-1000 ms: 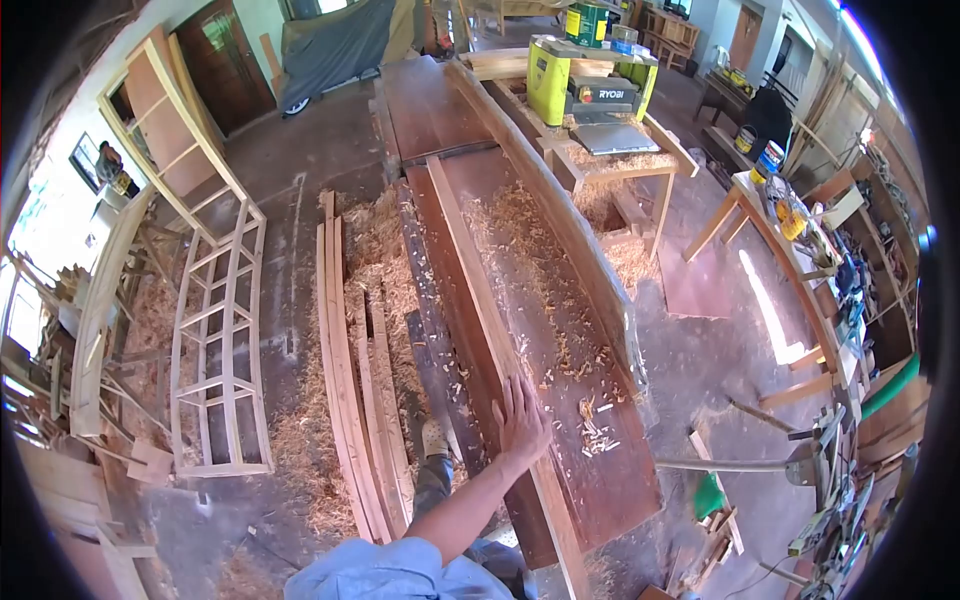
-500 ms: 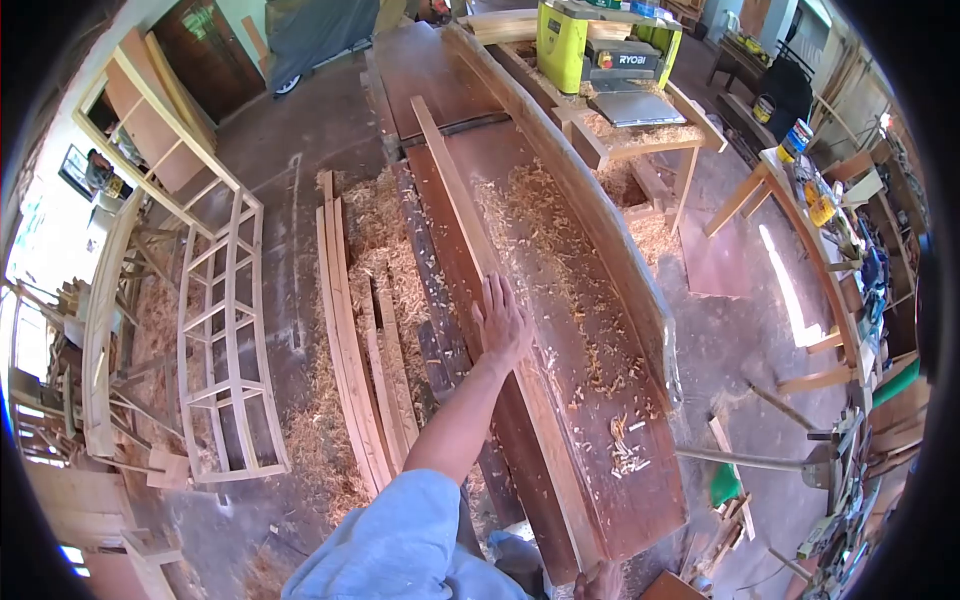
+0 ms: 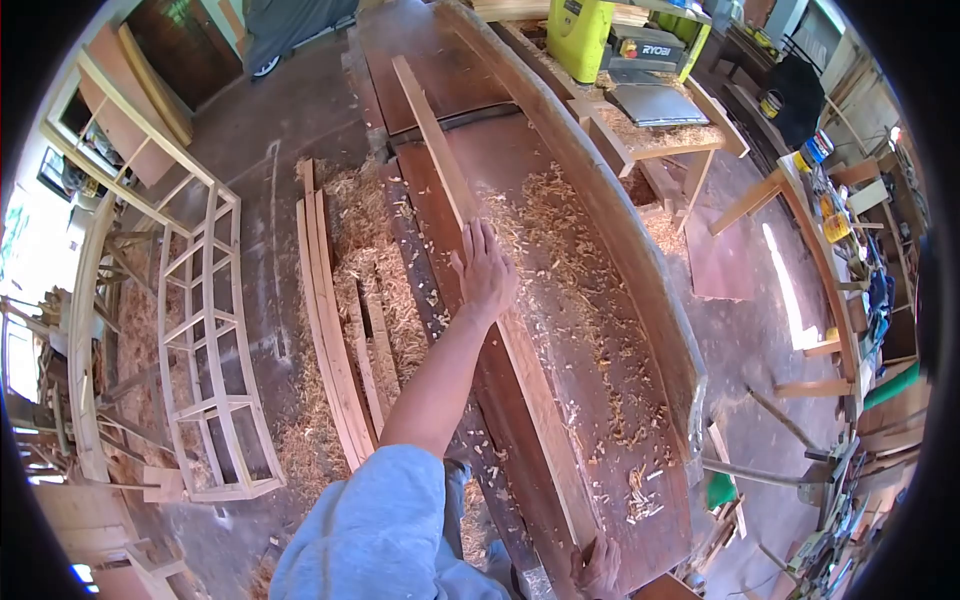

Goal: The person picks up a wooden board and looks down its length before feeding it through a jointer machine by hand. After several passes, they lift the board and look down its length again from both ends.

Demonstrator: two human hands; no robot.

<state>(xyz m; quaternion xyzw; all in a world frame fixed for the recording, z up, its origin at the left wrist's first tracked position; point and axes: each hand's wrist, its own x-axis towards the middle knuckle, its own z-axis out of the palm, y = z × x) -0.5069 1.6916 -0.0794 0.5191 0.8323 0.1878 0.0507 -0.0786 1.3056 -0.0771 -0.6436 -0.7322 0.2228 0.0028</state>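
A long, narrow wooden strip (image 3: 545, 410) lies lengthwise on a reddish-brown work table (image 3: 640, 570) strewn with shavings. My left hand (image 3: 487, 275) lies on the strip around its middle, fingers stretched out along it and pointing to the far end. At the strip's near end, my right hand (image 3: 597, 568) is partly cut off by the bottom of the view. Its fingers are curled about that end, and its palm is hidden. Curly wood shavings (image 3: 565, 240) cover much of the table to the right of the strip.
Beyond the right edge of the table stands a green Ryobi planer (image 3: 640, 50) on a wooden frame. A thick slab (image 3: 600, 200) runs along the table's right side. Sawn strips (image 3: 325, 320) lie left among shavings. A ladder-like wooden frame (image 3: 215, 320) stands farther left.
The view has shifted, so the table and strip sit higher and farther left. My left hand stays on the strip. More of my right hand shows at the near end.
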